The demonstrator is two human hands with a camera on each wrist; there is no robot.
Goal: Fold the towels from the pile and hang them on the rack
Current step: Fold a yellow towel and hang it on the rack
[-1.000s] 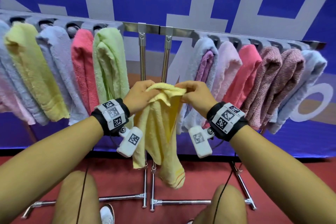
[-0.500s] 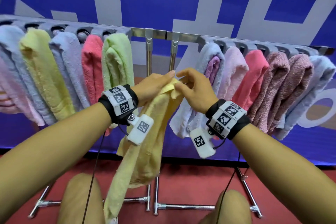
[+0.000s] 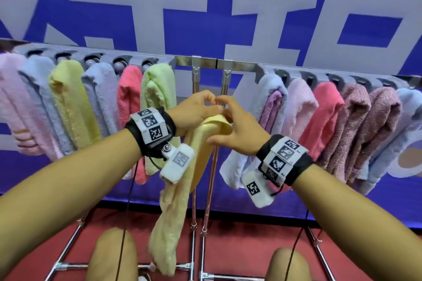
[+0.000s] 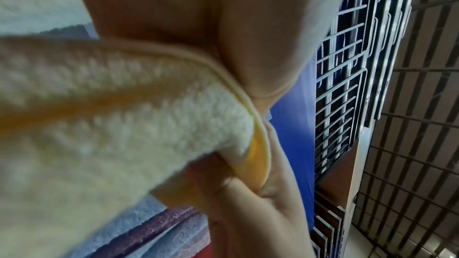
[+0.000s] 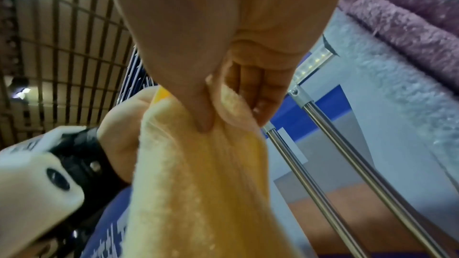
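Behind everything hangs a big blue banner with huge pale grey shapes (image 3: 141, 2) — no word can be read. Along the shiny metal towel rack (image 3: 206, 64) hang folded towels: pink, blue, yellow, red, green on the left, then blue, pink, red, dusty rose on the right. The left hand (image 3: 196, 109) and right hand (image 3: 237, 130) both pinch the top of a fluffy pale yellow towel (image 3: 175, 203) — it dangles long and bunched in front of the rack's middle poles.

You're holding a pale yellow terry-cloth towel (image 3: 175, 210), nubby and matt. The chrome metal rack (image 3: 206, 68) is glossy and smooth.
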